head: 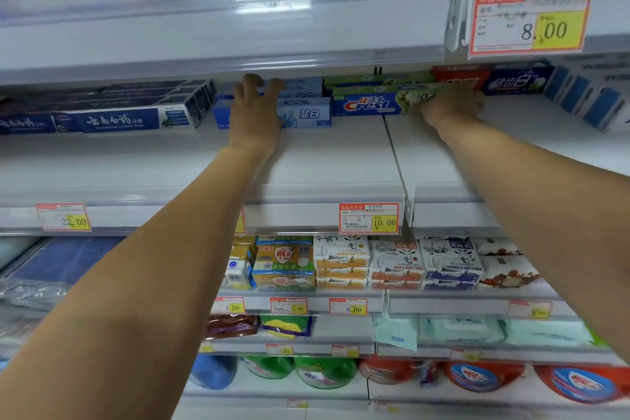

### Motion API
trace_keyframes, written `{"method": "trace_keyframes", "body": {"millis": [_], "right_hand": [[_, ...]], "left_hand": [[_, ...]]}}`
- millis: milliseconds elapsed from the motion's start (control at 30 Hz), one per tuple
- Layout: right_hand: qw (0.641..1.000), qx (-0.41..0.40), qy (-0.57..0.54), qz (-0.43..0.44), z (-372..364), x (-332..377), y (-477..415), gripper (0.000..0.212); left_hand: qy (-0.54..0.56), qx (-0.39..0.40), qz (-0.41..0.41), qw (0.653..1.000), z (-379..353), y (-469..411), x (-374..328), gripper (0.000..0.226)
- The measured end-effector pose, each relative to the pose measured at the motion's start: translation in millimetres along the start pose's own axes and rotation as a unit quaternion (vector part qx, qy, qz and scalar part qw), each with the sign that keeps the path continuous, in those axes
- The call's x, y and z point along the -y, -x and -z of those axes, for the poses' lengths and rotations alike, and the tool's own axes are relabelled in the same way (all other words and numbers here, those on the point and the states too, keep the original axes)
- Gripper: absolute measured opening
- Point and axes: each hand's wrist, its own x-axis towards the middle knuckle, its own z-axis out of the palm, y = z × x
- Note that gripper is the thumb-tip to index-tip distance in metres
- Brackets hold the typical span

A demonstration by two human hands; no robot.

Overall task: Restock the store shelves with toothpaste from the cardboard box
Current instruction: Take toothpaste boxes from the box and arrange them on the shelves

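Up at the white shelf [324, 160], both arms reach deep toward the back row of toothpaste. The left hand [254, 116] lies spread, fingers wide, over the light-blue boxes [306, 111], fingertips curling on top of the stack. The right hand [450, 104] grips the far end of a green-and-blue Crest box [375, 102], which sits level atop another Crest box just beside the light-blue ones. Dark navy boxes [119, 119] stand to the left, red and blue boxes [494, 78] behind the right hand. A 10.00 price tag [369, 218] hangs on the shelf edge; soap packs [395, 264] fill the shelf below.
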Motion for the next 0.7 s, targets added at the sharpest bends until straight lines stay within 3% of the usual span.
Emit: {"method": "trace_keyframes", "body": {"millis": [100,233,633,700], "right_hand": [[0.999,0.03,-0.042,-0.01,-10.2,2.1,-13.7,0.092],[0.995,0.044,-0.081,-0.026,-12.8,7.7,-11.2,0.109],[0.999,0.008,0.041,0.018,-14.7,13.3,11.6,0.108],[0.999,0.008,0.043,0.02,-12.9,14.4,14.2,0.108]], "left_hand": [[0.018,0.076,-0.086,0.993,-1.6,2.5,-7.4,0.046],[0.042,0.087,-0.076,0.992,-4.4,1.5,-3.2,0.047],[-0.008,0.101,0.006,0.995,-1.6,3.4,-1.5,0.059],[-0.021,0.08,-0.027,0.996,4.4,4.4,-7.1,0.061]]}}
